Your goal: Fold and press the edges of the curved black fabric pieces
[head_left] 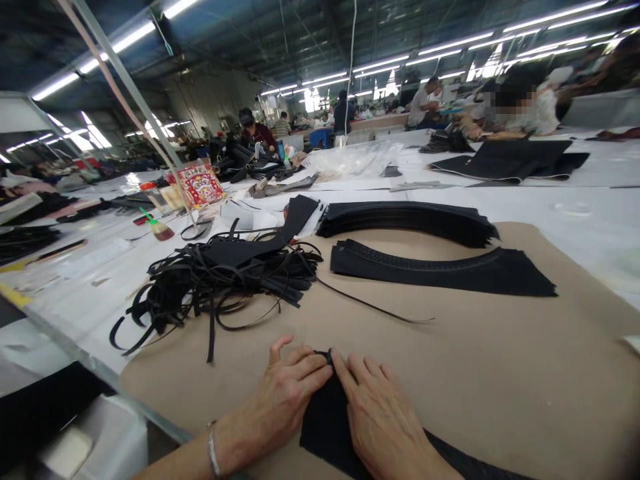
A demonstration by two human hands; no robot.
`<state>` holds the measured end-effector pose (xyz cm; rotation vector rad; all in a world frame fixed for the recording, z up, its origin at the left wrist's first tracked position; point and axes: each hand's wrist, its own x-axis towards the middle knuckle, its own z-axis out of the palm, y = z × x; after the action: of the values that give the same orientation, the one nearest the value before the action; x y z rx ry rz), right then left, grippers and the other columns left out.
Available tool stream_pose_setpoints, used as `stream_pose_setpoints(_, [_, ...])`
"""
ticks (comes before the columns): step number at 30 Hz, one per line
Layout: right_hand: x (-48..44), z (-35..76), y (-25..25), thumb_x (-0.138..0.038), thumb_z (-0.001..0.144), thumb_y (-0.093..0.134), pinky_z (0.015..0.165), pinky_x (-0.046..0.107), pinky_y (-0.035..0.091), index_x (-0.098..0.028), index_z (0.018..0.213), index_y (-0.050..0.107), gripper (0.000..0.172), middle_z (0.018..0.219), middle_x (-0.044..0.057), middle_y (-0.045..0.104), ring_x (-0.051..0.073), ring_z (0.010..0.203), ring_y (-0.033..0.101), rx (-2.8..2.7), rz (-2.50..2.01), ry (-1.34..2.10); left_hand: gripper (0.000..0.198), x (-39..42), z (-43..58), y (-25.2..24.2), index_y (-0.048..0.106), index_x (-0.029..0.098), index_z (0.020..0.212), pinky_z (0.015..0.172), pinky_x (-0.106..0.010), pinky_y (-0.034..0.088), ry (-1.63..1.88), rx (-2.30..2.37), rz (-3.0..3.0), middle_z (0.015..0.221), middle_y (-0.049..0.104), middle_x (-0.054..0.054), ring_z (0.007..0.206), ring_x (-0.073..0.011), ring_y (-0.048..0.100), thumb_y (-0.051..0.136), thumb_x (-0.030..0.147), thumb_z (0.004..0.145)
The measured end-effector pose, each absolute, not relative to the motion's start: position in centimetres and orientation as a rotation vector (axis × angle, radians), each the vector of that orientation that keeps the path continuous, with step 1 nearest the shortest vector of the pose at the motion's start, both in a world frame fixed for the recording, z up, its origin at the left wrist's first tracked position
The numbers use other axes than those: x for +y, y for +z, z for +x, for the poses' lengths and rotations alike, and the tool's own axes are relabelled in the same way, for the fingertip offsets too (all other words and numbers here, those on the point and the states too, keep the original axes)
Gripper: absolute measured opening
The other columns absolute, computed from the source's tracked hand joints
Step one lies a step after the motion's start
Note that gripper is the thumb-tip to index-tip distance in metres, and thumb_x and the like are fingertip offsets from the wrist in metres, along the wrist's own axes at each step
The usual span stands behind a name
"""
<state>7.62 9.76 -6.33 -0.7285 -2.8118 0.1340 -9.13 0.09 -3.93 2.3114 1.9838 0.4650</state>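
A curved black fabric piece (327, 420) lies on the tan board in front of me, its end at my fingertips and a narrow strip running off to the lower right. My left hand (290, 383) comes in from the left with its fingers closed on the small folded edge at the top of the piece; one finger sticks up. Against the same edge, my right hand (380, 407) presses with its index fingertip, the other fingers bent together over the fabric. Both thumbs are mostly hidden. The fingertips of the two hands nearly touch.
A tangle of black strips (240, 273) lies beyond my left hand. Farther back sit a thick stack of curved black pieces (405, 220) and a smaller stack (440, 270). A slanted pole (135, 87) rises at left beside a red patterned box (201, 185). Co-workers sit farther off.
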Motion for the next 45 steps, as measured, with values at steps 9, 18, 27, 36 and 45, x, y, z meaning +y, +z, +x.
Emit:
stream_pose_setpoints(9, [10.2,7.2,-5.1,-0.006,0.079,0.044,0.092,0.044,0.040,-0.022,0.141,0.046,0.064,0.113,0.010,0.063,0.025,0.100,0.056,-2.799,-0.816,0.427,0.054,-0.3,-8.6,-3.8,0.051,0.028,0.128,0.106,-0.049,0.017,0.467,2.058,2.226,0.117,0.062,-0.005,0.111,-0.0205,0.052,0.036,0.000,0.086])
stream_pose_setpoints(18, [10.6,10.0,-5.4,-0.013,0.088,0.047,0.099,0.049,0.040,-0.012,0.135,0.048,0.047,0.124,0.014,0.058,0.029,0.113,0.051,-2.717,-0.818,0.612,0.036,0.5,-7.6,-3.0,0.060,0.026,0.106,0.102,-0.049,0.021,0.712,2.152,2.038,0.105,0.064,-0.003,0.103,-0.0197,0.056,0.039,0.003,0.089])
stream_pose_setpoints(27, [10.7,11.0,-3.8,-0.006,0.083,0.053,0.089,0.043,0.046,-0.015,0.105,0.058,0.025,0.103,0.009,0.062,0.025,0.097,0.057,-2.673,-0.957,0.852,0.032,3.4,-4.0,-3.0,0.059,0.021,0.105,0.094,-0.039,0.032,0.699,1.939,2.088,0.100,0.064,-0.002,0.097,-0.0190,0.053,0.044,0.000,0.084])
stream_pose_setpoints(36, [11.2,12.8,-3.1,-0.006,0.085,0.053,0.088,0.041,0.046,-0.016,0.099,0.060,0.018,0.100,0.008,0.061,0.024,0.096,0.057,-2.699,-0.921,0.959,0.033,4.0,-4.0,-3.2,0.068,0.020,0.101,0.083,-0.032,0.044,0.534,1.839,2.159,0.094,0.061,-0.004,0.091,-0.0188,0.051,0.043,0.002,0.089])
stream_pose_setpoints(45, [11.5,13.9,-3.7,-0.004,0.085,0.052,0.083,0.035,0.046,-0.017,0.094,0.060,0.017,0.095,0.005,0.059,0.021,0.091,0.056,-2.662,-0.841,0.984,0.038,3.2,-4.1,-4.3,0.067,0.021,0.106,0.079,-0.028,0.046,0.602,1.810,2.216,0.095,0.061,-0.003,0.090,-0.0164,0.053,0.037,0.001,0.091])
